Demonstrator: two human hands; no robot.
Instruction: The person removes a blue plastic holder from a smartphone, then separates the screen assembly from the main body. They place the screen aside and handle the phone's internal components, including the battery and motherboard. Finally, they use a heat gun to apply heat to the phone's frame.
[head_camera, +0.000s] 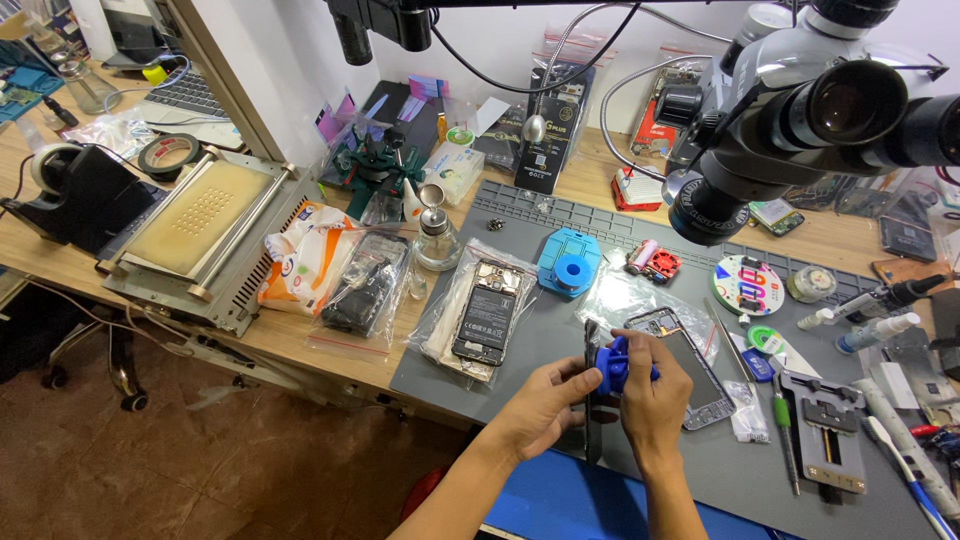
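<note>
While the blue clamp is pinched by the right hand, a dark phone is held edge-up in the closed left hand. Its long axis runs toward the body, just left of the clamp.

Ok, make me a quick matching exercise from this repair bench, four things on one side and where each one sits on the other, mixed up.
Things:
1. blue suction tool
2. microscope
3. tape roll
4. glass bottle

Places:
A. far left on the wooden bench
B. between both hands
C. upper right, over the mat
D. at the mat's back left corner

Pairs: 1-B, 2-C, 3-A, 4-D
</note>
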